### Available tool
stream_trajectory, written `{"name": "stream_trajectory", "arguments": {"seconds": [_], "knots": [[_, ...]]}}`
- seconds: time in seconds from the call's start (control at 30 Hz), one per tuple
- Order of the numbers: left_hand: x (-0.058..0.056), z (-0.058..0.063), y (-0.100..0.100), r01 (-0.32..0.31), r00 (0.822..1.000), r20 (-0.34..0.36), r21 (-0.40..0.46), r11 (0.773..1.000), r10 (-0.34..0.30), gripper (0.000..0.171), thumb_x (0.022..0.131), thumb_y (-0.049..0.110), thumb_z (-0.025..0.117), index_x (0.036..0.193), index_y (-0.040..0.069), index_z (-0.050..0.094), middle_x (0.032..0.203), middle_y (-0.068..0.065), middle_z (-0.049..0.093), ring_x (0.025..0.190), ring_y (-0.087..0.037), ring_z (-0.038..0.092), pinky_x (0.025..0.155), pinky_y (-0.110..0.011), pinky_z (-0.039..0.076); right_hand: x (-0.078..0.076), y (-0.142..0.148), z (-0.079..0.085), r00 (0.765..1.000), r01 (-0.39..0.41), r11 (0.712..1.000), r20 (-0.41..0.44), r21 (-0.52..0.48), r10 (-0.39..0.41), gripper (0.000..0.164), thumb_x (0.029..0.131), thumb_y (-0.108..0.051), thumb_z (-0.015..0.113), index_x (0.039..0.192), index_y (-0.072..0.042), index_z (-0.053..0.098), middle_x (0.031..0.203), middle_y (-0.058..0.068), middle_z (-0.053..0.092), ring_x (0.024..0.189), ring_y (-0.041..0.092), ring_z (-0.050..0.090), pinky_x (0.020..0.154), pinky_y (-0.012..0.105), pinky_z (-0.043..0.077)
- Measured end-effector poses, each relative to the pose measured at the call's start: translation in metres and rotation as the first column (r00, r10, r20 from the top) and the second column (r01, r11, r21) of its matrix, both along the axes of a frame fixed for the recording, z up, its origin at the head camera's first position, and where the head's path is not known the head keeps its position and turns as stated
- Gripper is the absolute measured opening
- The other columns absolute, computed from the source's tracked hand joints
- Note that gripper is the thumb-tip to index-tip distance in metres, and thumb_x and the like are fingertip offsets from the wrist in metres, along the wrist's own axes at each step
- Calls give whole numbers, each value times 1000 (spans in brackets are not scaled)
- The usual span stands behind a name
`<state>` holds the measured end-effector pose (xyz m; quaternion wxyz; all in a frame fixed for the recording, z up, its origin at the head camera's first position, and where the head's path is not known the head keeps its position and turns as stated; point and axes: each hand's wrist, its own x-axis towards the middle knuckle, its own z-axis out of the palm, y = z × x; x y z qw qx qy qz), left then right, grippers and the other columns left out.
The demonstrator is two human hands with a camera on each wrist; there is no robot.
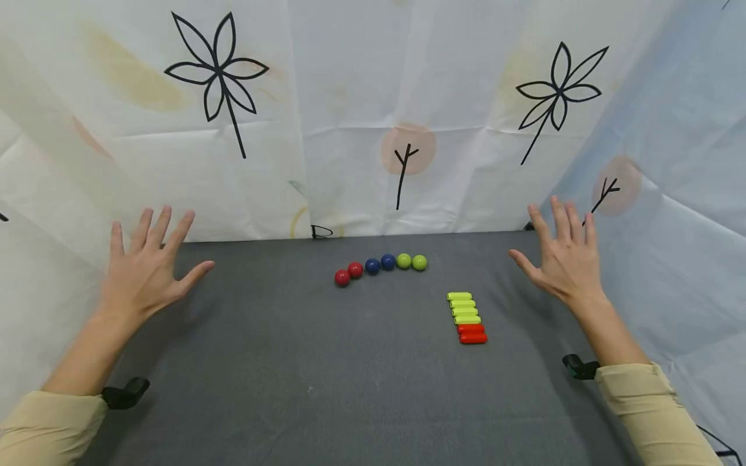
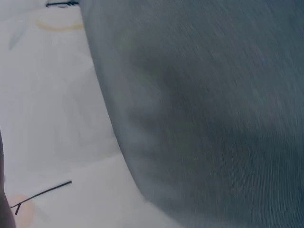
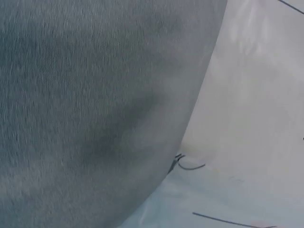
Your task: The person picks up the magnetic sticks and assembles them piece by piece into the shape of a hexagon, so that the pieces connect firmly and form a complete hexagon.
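Note:
My left hand is raised at the left with its fingers spread, holding nothing. On the other side my right hand is also spread and bare. Between them, a curved row of small balls lies on the dark grey table: two red balls, two blue balls and two green balls. Nearer the right hand, short rods lie side by side in a column, several yellow-green rods above two red rods. Both wrist views show mostly grey cloth and hand shadows.
A grey cloth covers the table. White fabric printed with black leaf drawings rises behind the far edge, and fabric walls stand at the left and right. Black straps with small dark devices sit on both wrists.

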<state>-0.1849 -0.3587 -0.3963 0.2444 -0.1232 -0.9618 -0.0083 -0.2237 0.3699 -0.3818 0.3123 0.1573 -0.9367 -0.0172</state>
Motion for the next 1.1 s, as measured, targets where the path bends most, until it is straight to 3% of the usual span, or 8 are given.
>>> {"name": "stream_trajectory", "arguments": {"seconds": [0.17, 0.27, 0.33, 0.47, 0.6, 0.73, 0.87, 1.1], "knots": [[0, -9, 14, 65, 998, -8, 84, 994, -64, 86, 98, 66, 64, 168, 23, 40, 162, -24, 53, 149, -49, 50, 121, -79, 28, 2, -8, -6, 999, -37, 999, -4, -27, 37, 96, 103, -83, 22, 164, -11, 40, 163, 33, 44, 143, 56, 46, 115, 74, 40], [1, -16, 25, 126, 992, -35, 118, 985, -122, 80, 95, 56, 73, 162, 18, 51, 150, -24, 63, 134, -49, 61, 115, -73, 39, 5, -12, -11, 997, -74, 995, 6, -61, 74, 82, 105, -67, 44, 159, -6, 45, 156, 33, 51, 131, 57, 55, 105, 72, 47], [3, -21, 32, 149, 989, -24, 128, 980, -148, 76, 95, 50, 76, 159, 15, 54, 144, -24, 67, 125, -50, 65, 109, -70, 43, 7, -14, -14, 994, -106, 991, 11, -88, 107, 75, 100, -50, 62, 155, -2, 48, 151, 33, 54, 124, 57, 59, 100, 72, 50], [8, -28, 48, 146, 984, 80, 162, 976, -161, 68, 97, 39, 78, 156, 13, 55, 140, -26, 69, 122, -51, 67, 103, -73, 46, 12, -21, -20, 984, -144, 976, 79, -165, 158, 73, 89, -25, 81, 150, 3, 51, 146, 32, 56, 123, 55, 59, 97, 71, 51], [11, -32, 63, 147, 965, 183, 221, 964, -189, 61, 99, 30, 78, 154, 11, 57, 142, -25, 68, 122, -49, 67, 94, -72, 50, 17, -29, -25, 964, -123, 964, 201, -237, 173, 72, 92, -21, 83, 152, 3, 49, 149, 31, 54, 131, 51, 55, 101, 71, 51], [12, -37, 77, 150, 932, 273, 306, 940, -237, 57, 103, 27, 75, 154, 8, 57, 141, -22, 69, 123, -44, 69, 90, -68, 55, 22, -36, -27, 936, -123, 943, 279, -310, 214, 71, 95, -18, 81, 154, 1, 47, 147, 29, 55, 129, 48, 56, 97, 69, 52], [11, -44, 91, 142, 886, 350, 421, 896, -304, 55, 106, 26, 71, 155, 7, 54, 143, -20, 68, 128, -42, 68, 95, -67, 56, 25, -42, -29, 907, -153, 905, 307, -397, 288, 68, 96, -12, 81, 154, 2, 47, 144, 29, 57, 124, 45, 58, 94, 65, 54], [4, -59, 114, 148, 818, 366, 612, 777, -444, 49, 106, 20, 72, 149, 2, 58, 142, -22, 69, 123, -41, 70, 97, -59, 59, 26, -49, -34, 859, -156, 856, 360, -493, 363, 63, 99, -10, 78, 153, 3, 48, 148, 27, 58, 130, 45, 59, 97, 64, 55]]}}
